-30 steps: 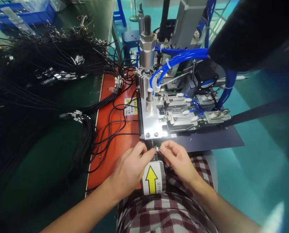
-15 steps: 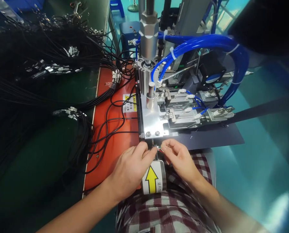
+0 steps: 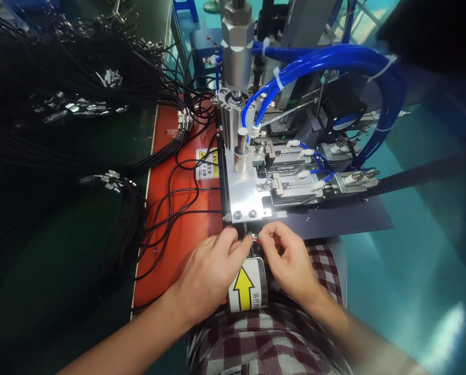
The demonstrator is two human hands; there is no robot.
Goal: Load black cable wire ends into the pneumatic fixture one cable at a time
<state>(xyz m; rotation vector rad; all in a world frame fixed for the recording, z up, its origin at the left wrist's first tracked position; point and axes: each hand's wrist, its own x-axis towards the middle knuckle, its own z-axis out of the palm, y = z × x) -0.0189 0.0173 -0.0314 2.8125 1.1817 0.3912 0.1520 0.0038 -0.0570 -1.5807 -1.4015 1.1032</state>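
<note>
Just below the machine's plate [image 3: 244, 200], in the head view, the left hand [image 3: 207, 271] and right hand [image 3: 290, 260] pinch a wire end [image 3: 255, 239] between them above the arrow label [image 3: 247, 285], apparently aligning it; feeding it in calls for steadiness.

Wire tips [image 3: 255, 238] too small, btw fingers

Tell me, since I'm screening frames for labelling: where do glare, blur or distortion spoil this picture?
Head view: wide-lens bending curves the edges; glare whitens the glossy teal floor at lower right; a blurred black shape blocks the top right; the left hand and right hand look sharp, pinching the small red-and-green wire end, itself too small to resolve.
</note>
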